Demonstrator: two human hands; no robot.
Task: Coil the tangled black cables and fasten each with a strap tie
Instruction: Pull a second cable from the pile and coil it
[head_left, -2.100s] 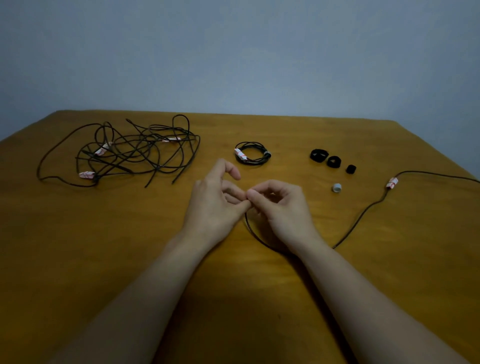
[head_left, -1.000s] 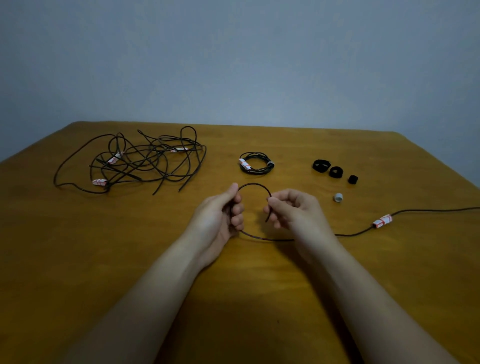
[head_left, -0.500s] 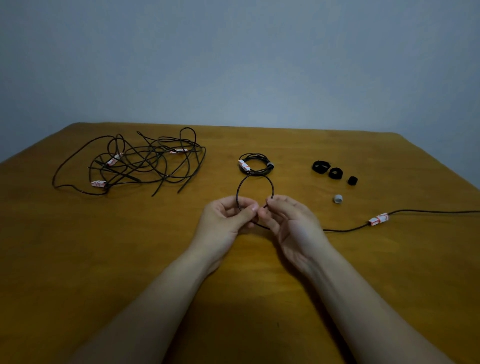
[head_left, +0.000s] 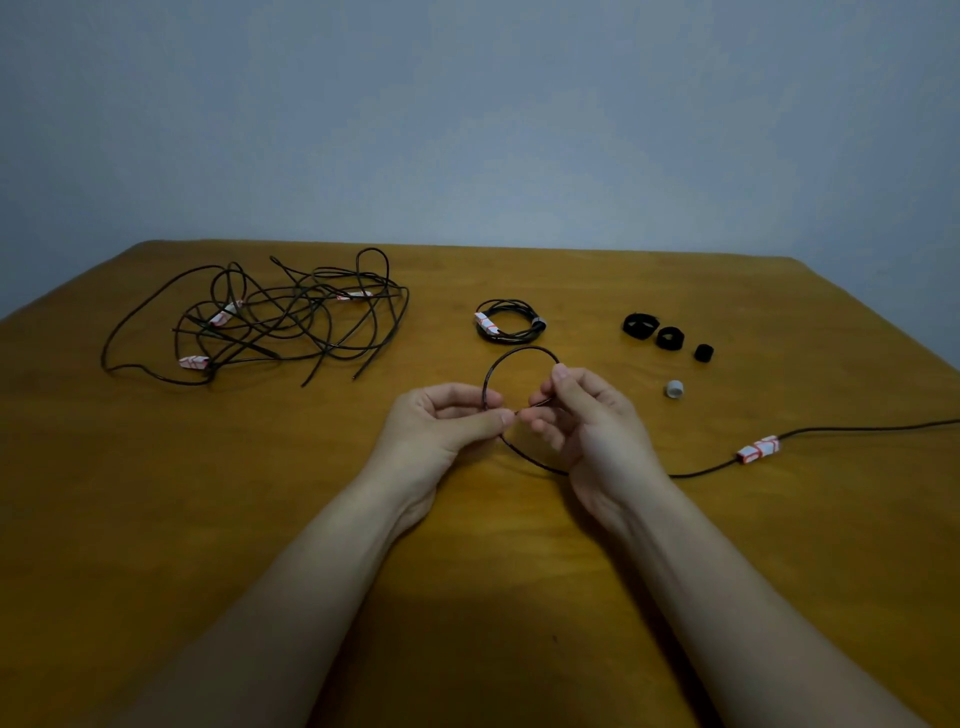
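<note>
Above the middle of the wooden table (head_left: 156, 519) I hold a thin black cable (head_left: 511, 356) bent into one small loop. My left hand (head_left: 447, 418) pinches the loop's base between thumb and fingers. My right hand (head_left: 587, 421) pinches the same cable just to the right. The rest of that cable runs right across the table, past a white-and-red tag (head_left: 758, 448), and out of view. A finished small coil (head_left: 506, 322) lies just beyond the loop. A tangle of black cables (head_left: 270, 322) lies at the far left.
Three rolled black strap ties (head_left: 667, 338) lie in a row at the far right, with a small grey cap (head_left: 674, 388) just in front of them. A plain grey wall stands behind the table's far edge.
The cable went from a flat run on the table into a raised loop between my hands. Its tagged length slid left along the table. My hands moved slightly apart in the last half second.
</note>
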